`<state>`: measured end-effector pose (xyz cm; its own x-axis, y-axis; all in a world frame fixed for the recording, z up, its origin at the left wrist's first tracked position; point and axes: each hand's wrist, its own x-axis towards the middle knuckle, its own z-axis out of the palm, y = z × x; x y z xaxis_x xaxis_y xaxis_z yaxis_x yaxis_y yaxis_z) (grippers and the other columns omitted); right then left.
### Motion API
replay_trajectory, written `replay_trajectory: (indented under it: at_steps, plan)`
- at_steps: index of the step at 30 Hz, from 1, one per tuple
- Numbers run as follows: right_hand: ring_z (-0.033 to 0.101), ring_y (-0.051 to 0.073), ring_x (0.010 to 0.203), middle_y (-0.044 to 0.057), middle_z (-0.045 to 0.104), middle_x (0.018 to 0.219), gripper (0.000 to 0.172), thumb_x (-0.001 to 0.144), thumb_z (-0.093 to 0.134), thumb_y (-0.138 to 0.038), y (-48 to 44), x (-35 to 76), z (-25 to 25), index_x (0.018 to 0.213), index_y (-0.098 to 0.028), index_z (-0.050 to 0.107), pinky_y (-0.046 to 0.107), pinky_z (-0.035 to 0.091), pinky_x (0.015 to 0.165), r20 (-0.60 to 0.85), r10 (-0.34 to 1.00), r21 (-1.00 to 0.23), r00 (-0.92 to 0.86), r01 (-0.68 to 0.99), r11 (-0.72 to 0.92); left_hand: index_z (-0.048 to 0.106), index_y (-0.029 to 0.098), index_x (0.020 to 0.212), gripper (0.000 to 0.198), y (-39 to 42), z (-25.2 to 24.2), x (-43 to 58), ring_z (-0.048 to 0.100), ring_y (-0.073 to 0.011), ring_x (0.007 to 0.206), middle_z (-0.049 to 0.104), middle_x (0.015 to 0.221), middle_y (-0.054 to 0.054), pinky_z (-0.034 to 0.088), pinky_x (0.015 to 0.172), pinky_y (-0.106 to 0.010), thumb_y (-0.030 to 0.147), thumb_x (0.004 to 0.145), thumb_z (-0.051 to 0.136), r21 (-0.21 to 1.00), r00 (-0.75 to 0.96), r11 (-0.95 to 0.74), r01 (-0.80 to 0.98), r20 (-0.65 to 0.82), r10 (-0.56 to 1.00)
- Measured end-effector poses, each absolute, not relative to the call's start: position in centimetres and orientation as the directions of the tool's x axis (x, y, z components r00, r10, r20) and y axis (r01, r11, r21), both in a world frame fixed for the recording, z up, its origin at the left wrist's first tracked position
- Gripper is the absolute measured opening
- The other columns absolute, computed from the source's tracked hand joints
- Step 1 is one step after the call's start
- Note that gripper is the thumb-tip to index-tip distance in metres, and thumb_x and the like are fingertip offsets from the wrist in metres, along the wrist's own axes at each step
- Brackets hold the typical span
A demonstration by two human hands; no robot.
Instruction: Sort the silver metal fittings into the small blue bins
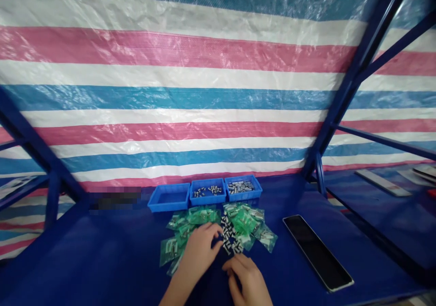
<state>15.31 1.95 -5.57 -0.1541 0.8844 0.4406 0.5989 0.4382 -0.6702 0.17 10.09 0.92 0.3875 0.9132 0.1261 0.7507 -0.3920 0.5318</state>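
A loose pile of small shiny metal fittings [226,235] lies on the blue table, its pieces too small to name exactly. At the pile's left edge is my left hand [202,247], palm down, with thumb and index finger apart and no object visible between them. My right hand [247,276] rests just in front of the pile, its fingers curled in; whatever they may hold is hidden. Clear bags with green print [185,233] lie partly under and beside my left hand. More green-printed bags [245,219] are heaped right of the pile, with metal parts inside.
Three blue bins stand in a row behind the bags: a left bin [157,208], a middle bin [207,203] with small metal parts, and a right bin [260,190] with silvery cylindrical pieces. A dark tray-like panel [316,251] lies at right. Blue frame posts [344,97] flank the striped sheet [190,97].
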Motion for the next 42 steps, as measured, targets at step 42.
replay_trajectory:
  at_steps: [42]
  plan:
    - [0.064,0.018,0.067,0.005,0.068,0.076,0.016,0.090,0.060,-0.014,2.3,14.5,0.4,0.089,-0.023,0.073,0.028,0.052,0.059,0.603,0.787,-0.787,0.132,0.258,0.560,0.070,0.017,0.061,0.034,2.7,1.7,1.6,0.065,-0.0152,0.061,0.069,0.059,-0.001,0.053,0.063,-0.022,0.045,0.058,0.088,0.950,-0.082,0.120,-0.289,-0.149,0.985]
